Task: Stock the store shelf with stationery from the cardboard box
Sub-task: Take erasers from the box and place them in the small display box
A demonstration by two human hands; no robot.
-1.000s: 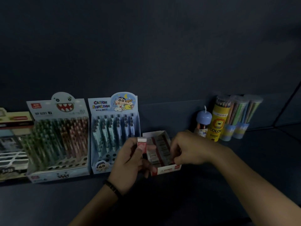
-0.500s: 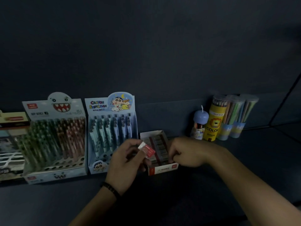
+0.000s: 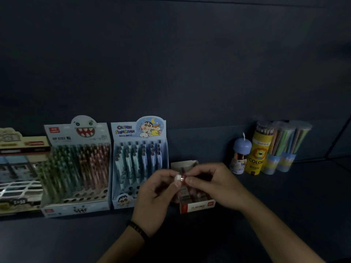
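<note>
A small white eraser with a red sleeve is held above an open eraser box on the dark shelf. My left hand pinches the eraser's left end between thumb and fingers. My right hand pinches its right end from the other side. The box has a red and white front and rows of erasers inside, mostly hidden behind my hands. The cardboard box is not in view.
Left of the eraser box stand a Crayon Shinchan pen display, a monster-face pen display and flat packs. At the back right are a blue-capped tube, a yellow lion pencil tube and clear pencil tubes.
My right hand has left the eraser box and come up to the eraser that my left hand held. Both hands now pinch it together above the box.
</note>
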